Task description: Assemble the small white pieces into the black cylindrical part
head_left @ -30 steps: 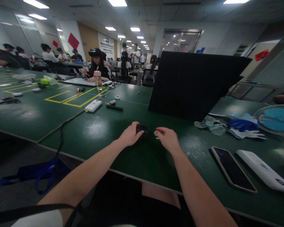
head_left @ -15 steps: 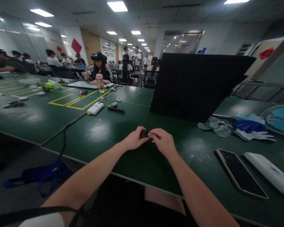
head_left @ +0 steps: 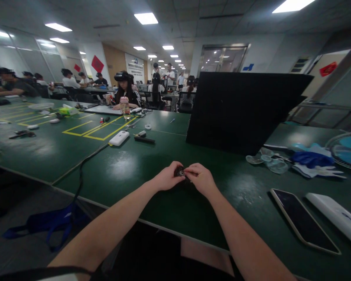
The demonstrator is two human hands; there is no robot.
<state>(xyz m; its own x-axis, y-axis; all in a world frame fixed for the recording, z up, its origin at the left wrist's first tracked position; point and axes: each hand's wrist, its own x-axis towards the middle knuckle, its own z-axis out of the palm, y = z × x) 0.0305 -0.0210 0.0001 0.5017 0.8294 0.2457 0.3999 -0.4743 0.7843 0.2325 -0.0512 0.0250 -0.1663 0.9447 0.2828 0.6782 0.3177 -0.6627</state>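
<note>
Above the green table [head_left: 152,171], my left hand [head_left: 169,176] is closed around a small dark object [head_left: 179,171] with a little pale round part on its face. The exact kind cannot be made out. My right hand [head_left: 201,177] comes in from the other side, its thumb and fingers pinched together at the object's right edge, touching it. Whatever lies between those fingertips is mostly hidden. Both hands are close together near the table's front part.
A large black panel [head_left: 245,113] stands ahead on the right. Right of my arms lie a phone [head_left: 304,220], a white power bank [head_left: 336,218] and gloves [head_left: 312,160]. Another white device [head_left: 119,138] with a cable and a dark bar [head_left: 144,139] lie ahead left. A person [head_left: 125,91] sits across.
The dark object has turned between my hands, and its pale round part shows less now. My right fingers have shifted slightly over it. The whole view has tipped up a little.
</note>
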